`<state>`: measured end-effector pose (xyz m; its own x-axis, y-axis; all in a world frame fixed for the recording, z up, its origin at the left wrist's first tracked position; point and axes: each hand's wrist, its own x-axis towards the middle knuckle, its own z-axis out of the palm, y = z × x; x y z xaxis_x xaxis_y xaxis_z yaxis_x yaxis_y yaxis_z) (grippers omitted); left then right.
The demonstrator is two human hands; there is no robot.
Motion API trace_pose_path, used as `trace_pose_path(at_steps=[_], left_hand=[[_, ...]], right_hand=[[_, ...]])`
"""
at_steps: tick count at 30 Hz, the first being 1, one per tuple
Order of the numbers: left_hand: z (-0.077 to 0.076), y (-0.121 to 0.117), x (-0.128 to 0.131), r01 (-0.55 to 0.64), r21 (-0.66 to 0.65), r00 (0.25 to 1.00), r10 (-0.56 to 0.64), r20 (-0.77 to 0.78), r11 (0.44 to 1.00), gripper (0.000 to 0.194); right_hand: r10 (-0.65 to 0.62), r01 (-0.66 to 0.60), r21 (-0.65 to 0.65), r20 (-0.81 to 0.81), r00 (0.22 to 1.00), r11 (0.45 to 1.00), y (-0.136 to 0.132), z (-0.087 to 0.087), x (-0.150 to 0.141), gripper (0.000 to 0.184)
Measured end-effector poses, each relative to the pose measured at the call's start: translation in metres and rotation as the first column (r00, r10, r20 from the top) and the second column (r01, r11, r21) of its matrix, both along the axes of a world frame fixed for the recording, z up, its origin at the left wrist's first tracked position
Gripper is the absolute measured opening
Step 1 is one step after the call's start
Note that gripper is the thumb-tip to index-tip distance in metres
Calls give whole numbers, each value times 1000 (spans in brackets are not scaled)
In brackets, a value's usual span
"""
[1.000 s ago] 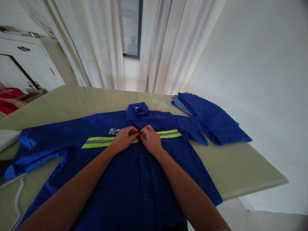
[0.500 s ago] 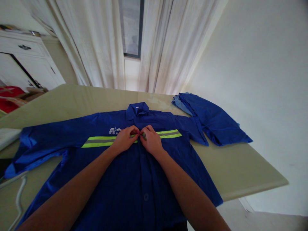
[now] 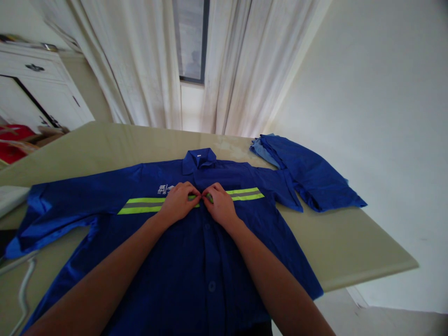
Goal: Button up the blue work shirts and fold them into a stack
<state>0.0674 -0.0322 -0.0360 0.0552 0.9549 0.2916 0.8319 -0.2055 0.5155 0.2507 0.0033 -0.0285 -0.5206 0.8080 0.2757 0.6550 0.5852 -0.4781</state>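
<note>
A blue work shirt with a yellow and grey reflective stripe lies front up and spread on a beige table, collar away from me. Both my hands meet at the shirt's front placket on the stripe. My left hand pinches the left edge of the placket, fingers curled. My right hand pinches the right edge, fingers curled too. The fingertips almost touch each other. A button further down the placket shows.
A second folded blue garment lies at the table's far right corner. White curtains and a window stand behind the table. A white cabinet is at the left. Something red lies beside it. A white bent tube is at the near left.
Both hands stay pinched at the same spot on the placket; only the fingers shift slightly. The shirt has not moved.
</note>
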Motion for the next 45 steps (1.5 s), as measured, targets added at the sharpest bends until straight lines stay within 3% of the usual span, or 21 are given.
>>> trace_pose_path(at_steps=[14,24,28,32,40,45], left_hand=[[-5,-6,2,14,58,980,-2,-197,998,17],[2,-8,9,-3,156,1000,2,9,988,18],[2,-5,7,-10,96,991,-3,137,995,15],[1,-3,6,-36,39,985,29,171,999,11],[-1,-4,10,-49,144,986,24,168,988,4],[0,-5,9,-37,59,959,19,283,998,8]], right_hand=[[22,-22,-2,-104,994,1000,4,-5,1,10],[89,-96,4,-415,906,995,11,-6,4,9],[88,-94,5,-417,905,996,10,-4,3,9],[96,-95,24,-395,914,995,8,-4,3,9],[175,-149,96,-392,903,984,9,-5,4,8],[202,-170,113,-405,892,979,8,-4,3,9]])
